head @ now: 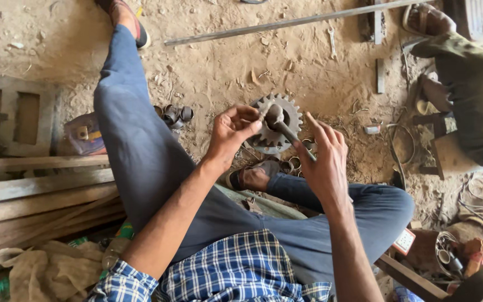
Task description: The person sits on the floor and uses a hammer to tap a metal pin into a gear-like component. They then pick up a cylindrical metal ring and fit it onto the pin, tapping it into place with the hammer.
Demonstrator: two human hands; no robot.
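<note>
Toothed gear wheel point(278, 131) lies flat on the sandy ground point(225, 67), between the seated person's legs. A metal rod tool point(286, 130), round-headed, is held above the gear; its head sits over the gear's centre. Left hand point(231, 133) is pinched at the tool's head end, fingers closed together. Right hand point(322, 162) is wrapped around the tool's lower shaft, index finger extended. Small metal rings point(294, 163) are seen just beside the gear. Dark pipe fittings point(175, 114) lie near the left knee. Wooden planks point(34, 196) are stacked at far left.
</note>
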